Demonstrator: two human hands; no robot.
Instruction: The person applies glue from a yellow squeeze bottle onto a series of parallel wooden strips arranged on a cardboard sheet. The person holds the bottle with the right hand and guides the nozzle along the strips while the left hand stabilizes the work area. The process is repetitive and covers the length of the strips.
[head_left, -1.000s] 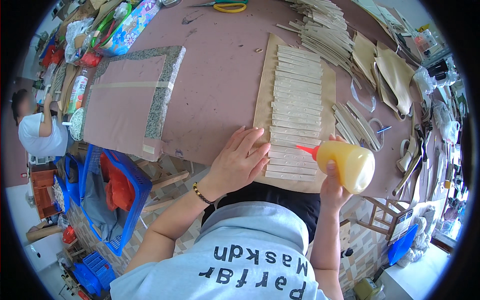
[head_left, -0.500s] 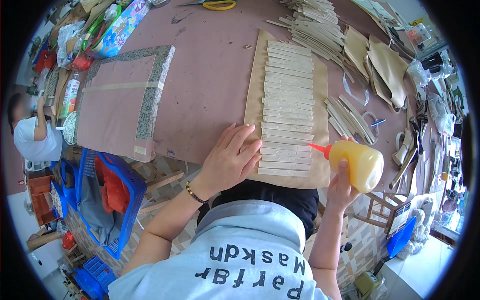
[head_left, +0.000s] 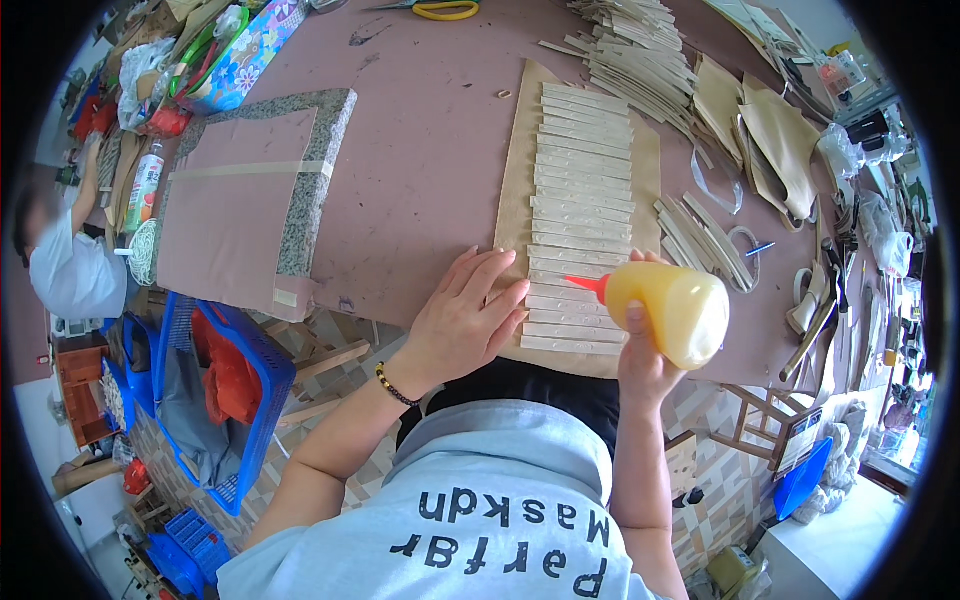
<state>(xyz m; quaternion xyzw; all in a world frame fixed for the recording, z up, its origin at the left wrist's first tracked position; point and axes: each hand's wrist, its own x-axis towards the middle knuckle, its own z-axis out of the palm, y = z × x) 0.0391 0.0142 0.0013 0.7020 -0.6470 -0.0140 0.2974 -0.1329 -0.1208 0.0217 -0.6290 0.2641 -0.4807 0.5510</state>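
My right hand point(head_left: 648, 362) is closed around a squeeze bottle point(head_left: 672, 308) of yellow liquid, tilted so its red nozzle points left. The nozzle tip is over a column of pale flat strips point(head_left: 582, 170), laid side by side on a sheet of brown paper point(head_left: 516, 130). Small shiny drops show on several strips. My left hand point(head_left: 462, 310), with a beaded bracelet at the wrist, lies flat with fingers spread. Its fingertips touch the left edge of the sheet and the ends of the nearer strips. Whether the nozzle touches a strip I cannot tell.
A heap of loose strips point(head_left: 640, 60) lies at the back right, a smaller bundle point(head_left: 705, 240) nearer. Left stands a speckled stone slab point(head_left: 325, 150) under a pinkish sheet. Yellow-handled scissors point(head_left: 445, 10) lie at the far edge. Another person point(head_left: 75, 265) is at the far left.
My right hand has carried the bottle to the left, so its nozzle moved from the strips' right ends to over their middle. My left hand has stayed nearly still.
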